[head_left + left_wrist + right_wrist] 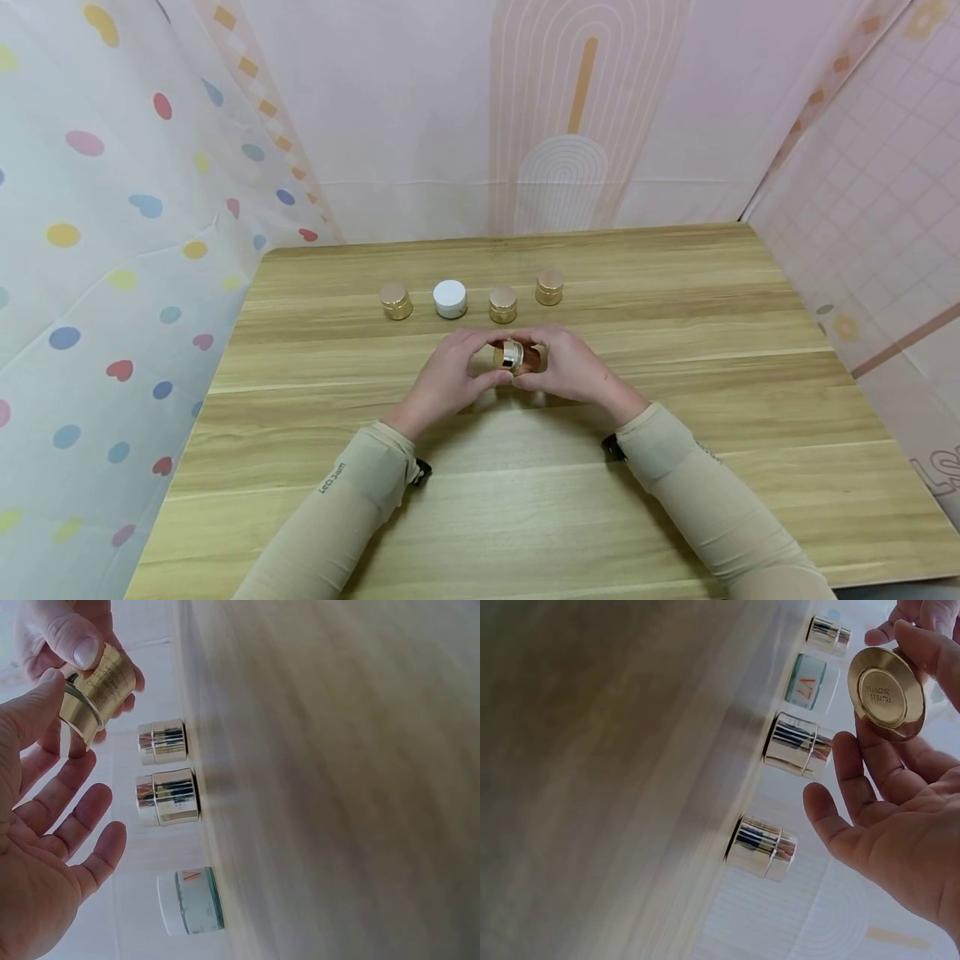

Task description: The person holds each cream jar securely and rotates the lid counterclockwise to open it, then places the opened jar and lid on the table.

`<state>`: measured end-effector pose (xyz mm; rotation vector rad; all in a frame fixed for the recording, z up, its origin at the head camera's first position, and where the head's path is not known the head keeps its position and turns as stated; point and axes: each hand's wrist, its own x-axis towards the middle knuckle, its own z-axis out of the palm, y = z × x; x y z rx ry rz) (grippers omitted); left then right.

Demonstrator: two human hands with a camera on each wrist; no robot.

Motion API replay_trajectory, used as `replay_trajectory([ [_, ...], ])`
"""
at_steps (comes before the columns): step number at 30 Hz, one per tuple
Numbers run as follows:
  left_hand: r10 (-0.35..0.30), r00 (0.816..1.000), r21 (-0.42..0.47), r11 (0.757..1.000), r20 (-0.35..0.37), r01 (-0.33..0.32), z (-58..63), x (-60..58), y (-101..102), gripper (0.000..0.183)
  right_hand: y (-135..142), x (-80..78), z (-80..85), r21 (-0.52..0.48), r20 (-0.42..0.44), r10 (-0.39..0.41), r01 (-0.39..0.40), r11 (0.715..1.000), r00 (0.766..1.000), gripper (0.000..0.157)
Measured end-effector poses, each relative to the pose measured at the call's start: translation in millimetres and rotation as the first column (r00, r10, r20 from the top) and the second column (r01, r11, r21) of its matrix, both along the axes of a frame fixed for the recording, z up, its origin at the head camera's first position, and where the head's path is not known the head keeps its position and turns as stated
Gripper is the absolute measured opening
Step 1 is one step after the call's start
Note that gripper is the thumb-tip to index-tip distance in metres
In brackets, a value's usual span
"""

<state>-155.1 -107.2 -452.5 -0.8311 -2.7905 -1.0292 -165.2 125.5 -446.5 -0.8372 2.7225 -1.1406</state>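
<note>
Got my left hand (450, 372) and right hand (568, 367) both pinching a gold jar (513, 357) tipped on its side between them, arms (326, 508) angled inward. Just past my hands, a white jar (451, 299) and three more gold jars (503, 305) stand upright in a loose row.

An orange "V7" stands on the side of the white jar (808, 681). The left sleeve (352, 492) bears "Let's Slim" in dark letters, while two stamped lines on the held gold jar's base (885, 696) are too small to read surely.
</note>
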Motion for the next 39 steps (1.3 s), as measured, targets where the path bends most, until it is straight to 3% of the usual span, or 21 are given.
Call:
replay_trajectory([
  [7, 0.004, 1.000, 0.006, 1.000, 0.022, -0.004, 1.4, -1.2, -1, 0.055, 2, -0.5, 2.8, 0.006, 0.051, -0.012, 0.012, 1.000, 0.999, 0.053],
  [14, 0.000, 0.999, 0.025, 1.000, 0.049, -0.002, 4.7, -1.0, -1, 0.055, 5, -1.3, 4.0, 0.014, 0.106, -0.054, 0.053, 0.998, 0.993, 0.053],
  [25, -0.022, 1.000, 0.063, 0.998, 0.009, 0.022, 3.1, -3.5, -6, 0.058, 10, -2.1, 6.5, 0.053, 0.154, -0.098, 0.090, 0.994, 0.983, 0.053],
  [31, -0.002, 1.000, 0.088, 0.996, 0.003, 0.001, 4.2, -3.8, -13, 0.055, 12, -5.2, 7.2, 0.078, 0.154, -0.118, 0.107, 0.991, 0.981, 0.055],
  [39, 0.036, 0.998, 0.094, 0.995, 0.053, -0.041, 3.4, -6.8, -22, 0.053, 14, -9.4, 6.7, 0.087, 0.180, -0.137, 0.123, 0.989, 0.974, 0.054],
])
